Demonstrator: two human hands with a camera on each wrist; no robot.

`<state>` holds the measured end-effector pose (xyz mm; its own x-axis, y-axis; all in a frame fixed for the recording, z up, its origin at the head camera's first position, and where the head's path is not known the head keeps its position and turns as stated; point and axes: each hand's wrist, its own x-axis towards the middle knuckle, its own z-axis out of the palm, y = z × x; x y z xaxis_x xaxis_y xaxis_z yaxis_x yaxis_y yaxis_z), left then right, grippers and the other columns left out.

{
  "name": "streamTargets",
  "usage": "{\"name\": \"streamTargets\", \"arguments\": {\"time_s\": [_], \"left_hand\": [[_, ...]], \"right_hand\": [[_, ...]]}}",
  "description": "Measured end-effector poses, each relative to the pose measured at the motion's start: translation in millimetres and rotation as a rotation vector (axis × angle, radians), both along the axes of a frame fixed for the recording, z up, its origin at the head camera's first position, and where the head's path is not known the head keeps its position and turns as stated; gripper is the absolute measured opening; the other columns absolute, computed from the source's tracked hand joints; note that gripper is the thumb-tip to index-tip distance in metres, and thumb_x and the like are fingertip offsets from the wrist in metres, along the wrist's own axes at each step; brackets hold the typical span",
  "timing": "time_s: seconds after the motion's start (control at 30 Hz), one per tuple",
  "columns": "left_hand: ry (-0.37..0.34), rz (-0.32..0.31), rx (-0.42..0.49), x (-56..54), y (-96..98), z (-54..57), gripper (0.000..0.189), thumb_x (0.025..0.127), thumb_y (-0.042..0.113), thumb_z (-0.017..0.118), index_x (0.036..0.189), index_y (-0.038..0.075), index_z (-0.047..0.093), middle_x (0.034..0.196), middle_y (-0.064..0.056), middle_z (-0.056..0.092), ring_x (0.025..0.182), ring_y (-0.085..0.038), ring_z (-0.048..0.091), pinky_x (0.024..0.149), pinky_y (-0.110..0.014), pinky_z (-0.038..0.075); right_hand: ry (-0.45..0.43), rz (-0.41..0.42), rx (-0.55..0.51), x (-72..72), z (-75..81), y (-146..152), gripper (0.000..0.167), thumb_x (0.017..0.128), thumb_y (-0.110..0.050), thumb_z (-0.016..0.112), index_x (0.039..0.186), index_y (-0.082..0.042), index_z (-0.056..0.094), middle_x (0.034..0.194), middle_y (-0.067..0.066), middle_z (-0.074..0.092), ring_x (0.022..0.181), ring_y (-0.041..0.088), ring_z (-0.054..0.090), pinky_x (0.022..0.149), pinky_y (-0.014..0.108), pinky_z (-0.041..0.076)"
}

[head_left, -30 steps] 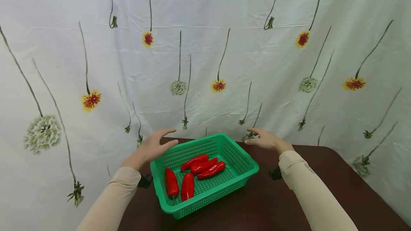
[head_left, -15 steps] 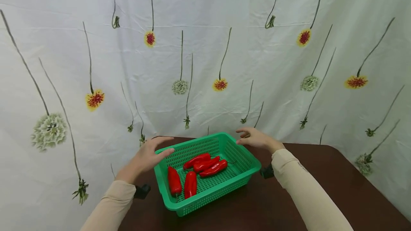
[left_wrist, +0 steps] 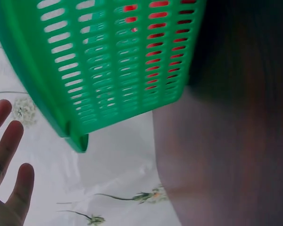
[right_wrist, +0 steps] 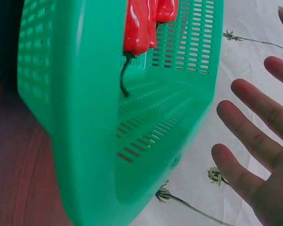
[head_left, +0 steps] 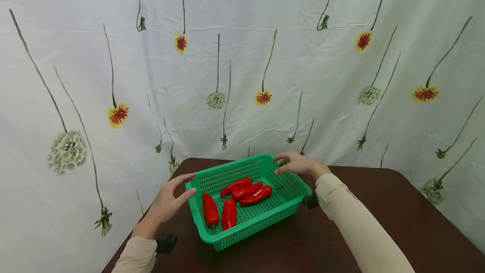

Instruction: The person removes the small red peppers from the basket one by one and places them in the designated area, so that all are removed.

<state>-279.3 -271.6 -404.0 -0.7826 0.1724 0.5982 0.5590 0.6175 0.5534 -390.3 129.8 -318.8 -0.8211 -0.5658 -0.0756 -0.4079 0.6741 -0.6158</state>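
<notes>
Several red peppers (head_left: pixel 229 214) lie in a green plastic basket (head_left: pixel 261 218) with slotted walls. Two are at its left end, the others grouped near the middle. My left hand (head_left: pixel 166 201) is held beside the basket's left end, thumb and fingers spread apart, holding nothing. In the left wrist view its fingers (left_wrist: pixel 7 146) show apart from the basket wall. Over the basket's right end hovers my right hand (head_left: pixel 297 163), its fingers spread and nothing in them. The right wrist view shows those fingers (right_wrist: pixel 254 136) off to the side of the rim, and a pepper (right_wrist: pixel 137 28) with a dark stem inside.
The basket stands on a dark brown table (head_left: pixel 341 231) with rounded corners. Behind it hangs a white curtain (head_left: pixel 242 75) printed with flowers. A black wrist camera (head_left: pixel 166 244) sits under the left wrist, another (head_left: pixel 310 200) under the right.
My right hand has moved left, from beside the basket to over its right end. My left hand has drawn back and lower. The peppers and basket keep their arrangement as the view shifts slightly.
</notes>
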Motion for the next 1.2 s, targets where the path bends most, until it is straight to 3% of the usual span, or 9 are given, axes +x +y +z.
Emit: {"name": "streamTargets", "arguments": {"time_s": [0.17, 0.37, 0.5, 0.67, 0.9, 1.2], "left_hand": [[0.062, 0.055, 0.004, 2.1, 2.3, -17.7, 0.045, 0.090, 0.014, 0.072, 0.133, 0.004, 0.061, 0.133, -0.016, 0.063, 0.125, -0.041, 0.054, 0.098, -0.067, 0.044], [0.158, 0.105, 0.002, 2.0, 12.4, -36.0, 0.043, 0.083, 0.010, 0.079, 0.124, 0.007, 0.067, 0.124, -0.009, 0.069, 0.119, -0.031, 0.058, 0.093, -0.058, 0.049], [0.200, 0.106, -0.006, 0.8, 18.5, -43.4, 0.030, 0.078, 0.009, 0.083, 0.105, 0.013, 0.072, 0.116, -0.004, 0.070, 0.112, -0.024, 0.060, 0.088, -0.050, 0.053], [0.208, 0.093, 0.013, -1.9, 22.7, -50.2, 0.023, 0.074, 0.007, 0.085, 0.079, 0.020, 0.067, 0.106, 0.003, 0.069, 0.103, -0.016, 0.058, 0.083, -0.041, 0.055], [0.238, 0.083, 0.040, 3.2, 24.2, -56.4, 0.028, 0.071, 0.002, 0.085, 0.077, 0.019, 0.064, 0.098, 0.008, 0.066, 0.096, -0.008, 0.054, 0.078, -0.033, 0.052], [0.216, 0.061, 0.049, 1.5, 21.4, -54.1, 0.035, 0.071, -0.001, 0.085, 0.077, 0.024, 0.062, 0.098, 0.009, 0.064, 0.097, -0.003, 0.052, 0.078, -0.029, 0.050]], "right_hand": [[-0.034, 0.024, 0.077, -3.7, -1.3, -7.6, 0.055, 0.095, -0.026, 0.066, 0.145, -0.008, 0.051, 0.145, 0.026, 0.051, 0.131, 0.040, 0.052, 0.106, 0.056, 0.045], [-0.113, 0.079, 0.144, -8.1, -7.8, -11.6, 0.053, 0.095, -0.025, 0.067, 0.143, -0.008, 0.053, 0.146, 0.027, 0.049, 0.133, 0.040, 0.052, 0.109, 0.055, 0.043], [-0.132, 0.093, 0.136, -12.9, -11.1, -12.6, 0.052, 0.095, -0.025, 0.067, 0.142, -0.009, 0.054, 0.146, 0.026, 0.050, 0.132, 0.039, 0.052, 0.109, 0.055, 0.043], [-0.135, 0.078, 0.097, -18.4, -13.9, -12.0, 0.050, 0.095, -0.024, 0.068, 0.141, -0.009, 0.056, 0.146, 0.026, 0.051, 0.132, 0.038, 0.053, 0.109, 0.055, 0.042], [-0.191, 0.088, 0.085, -19.0, -15.2, -14.5, 0.051, 0.094, -0.024, 0.069, 0.142, -0.011, 0.055, 0.148, 0.025, 0.049, 0.134, 0.038, 0.051, 0.110, 0.059, 0.041], [-0.254, 0.094, 0.108, -21.1, -9.6, -17.2, 0.053, 0.093, -0.024, 0.070, 0.143, -0.017, 0.054, 0.148, 0.018, 0.051, 0.135, 0.034, 0.051, 0.112, 0.062, 0.037]]}}
